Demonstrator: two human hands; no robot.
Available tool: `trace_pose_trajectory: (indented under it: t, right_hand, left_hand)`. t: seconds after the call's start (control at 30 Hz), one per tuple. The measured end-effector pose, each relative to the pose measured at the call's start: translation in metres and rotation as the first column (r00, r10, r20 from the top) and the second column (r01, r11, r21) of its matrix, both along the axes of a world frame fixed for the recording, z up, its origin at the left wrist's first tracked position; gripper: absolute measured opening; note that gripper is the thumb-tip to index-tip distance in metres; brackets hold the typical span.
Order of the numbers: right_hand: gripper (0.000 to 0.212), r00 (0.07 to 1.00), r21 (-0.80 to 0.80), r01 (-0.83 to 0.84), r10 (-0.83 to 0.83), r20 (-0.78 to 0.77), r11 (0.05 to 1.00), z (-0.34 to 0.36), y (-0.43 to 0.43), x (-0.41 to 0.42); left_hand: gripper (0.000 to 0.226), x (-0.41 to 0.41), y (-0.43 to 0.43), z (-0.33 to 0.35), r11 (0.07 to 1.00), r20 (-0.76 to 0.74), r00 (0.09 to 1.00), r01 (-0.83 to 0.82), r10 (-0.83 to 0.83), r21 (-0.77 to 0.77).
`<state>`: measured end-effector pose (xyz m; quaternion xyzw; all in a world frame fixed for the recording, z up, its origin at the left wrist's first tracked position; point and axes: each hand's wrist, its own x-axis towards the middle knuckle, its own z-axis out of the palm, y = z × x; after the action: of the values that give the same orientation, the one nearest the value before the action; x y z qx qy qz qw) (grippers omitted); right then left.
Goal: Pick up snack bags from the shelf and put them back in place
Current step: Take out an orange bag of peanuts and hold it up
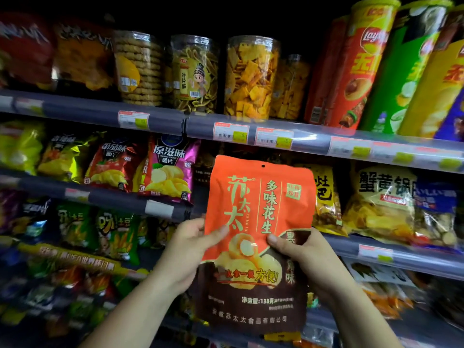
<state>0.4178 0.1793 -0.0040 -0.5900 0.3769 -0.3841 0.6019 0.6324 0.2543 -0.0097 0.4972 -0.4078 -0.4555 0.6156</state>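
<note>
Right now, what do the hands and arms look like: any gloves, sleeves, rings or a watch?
The left hand and right hand are bare, with no gloves. No ring or watch shows. The left forearm and right forearm are uncovered to the frame's bottom edge; no sleeve is in view.

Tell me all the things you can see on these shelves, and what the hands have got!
peanut bag: one, orange top and brown bottom, held up in front of the second shelf
clear jars: at least four, yellow-brown snacks inside, top shelf middle
chip tubes: at least three, red, green and yellow, top shelf right
dark bags: two, red and orange, top shelf left
crisp bags: several, yellow, red and purple, second shelf left
yellow bags: a few, second shelf right
green bags: several, third shelf left
price tags: many, white with red and yellow-green, on shelf edges
left grip: one, bare, pinches the bag's left edge
right grip: one, bare, pinches its right edge
</note>
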Motion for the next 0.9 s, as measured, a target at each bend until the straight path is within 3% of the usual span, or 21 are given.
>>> trace_pose_trajectory:
  t: [0.07, 0.17, 0.27, 0.37, 0.43, 0.5, 0.6, 0.7, 0.83, 0.9]
  right_hand:
    - [0.041, 1.0, 0.023, 0.005, -0.005, 0.013, 1.0, 0.0, -0.001, -0.004]
    - [0.037, 1.0, 0.029, 0.02, -0.02, -0.006, 0.999, 0.0, -0.001, -0.003]
    - [0.027, 0.996, -0.007, -0.042, 0.041, -0.075, 0.999, 0.002, 0.004, 0.008]
    - [0.027, 1.0, -0.02, -0.002, 0.001, -0.014, 1.0, 0.004, 0.007, 0.018]
    - [0.025, 0.999, -0.039, 0.04, -0.039, 0.019, 0.998, 0.007, 0.006, 0.02]
    - [0.023, 0.997, -0.025, 0.054, -0.053, 0.053, 0.998, 0.008, 0.003, 0.017]
    - [0.024, 0.994, 0.028, 0.024, -0.027, 0.108, 0.999, 0.008, 0.0, 0.011]
    - [0.028, 0.989, 0.071, -0.002, -0.008, 0.151, 0.997, 0.01, -0.003, 0.011]
    - [0.029, 0.988, 0.084, 0.013, -0.026, 0.153, 0.996, 0.012, -0.009, 0.01]
    - [0.032, 0.989, 0.083, 0.025, -0.036, 0.143, 0.996, 0.01, -0.012, 0.009]
  left_hand:
    - [0.027, 0.008, -0.002, 0.002, 0.999, -0.071, 0.997, 0.037, -0.035, 0.028]
    - [0.033, 0.014, -0.003, 0.011, 0.998, -0.013, 0.998, 0.062, -0.062, 0.001]
    - [0.048, 0.011, -0.007, 0.026, 0.996, 0.019, 1.0, -0.023, 0.025, -0.092]
    - [0.039, 0.006, -0.013, 0.033, 0.983, 0.084, 0.986, -0.132, 0.143, -0.125]
    - [0.025, 0.006, -0.014, 0.034, 0.986, 0.092, 0.988, -0.115, 0.126, -0.118]
    - [0.009, 0.009, -0.017, 0.036, 0.989, 0.021, 0.995, -0.099, 0.102, -0.107]
    - [0.037, 0.018, -0.023, 0.039, 0.996, -0.13, 0.988, -0.088, 0.083, -0.029]
    - [0.043, 0.022, -0.025, 0.041, 0.998, -0.154, 0.986, -0.057, 0.059, 0.018]
    - [0.027, 0.024, -0.033, 0.043, 0.991, -0.211, 0.97, -0.128, 0.118, -0.034]
    - [0.032, 0.025, -0.039, 0.045, 0.978, -0.256, 0.952, -0.192, 0.166, -0.081]
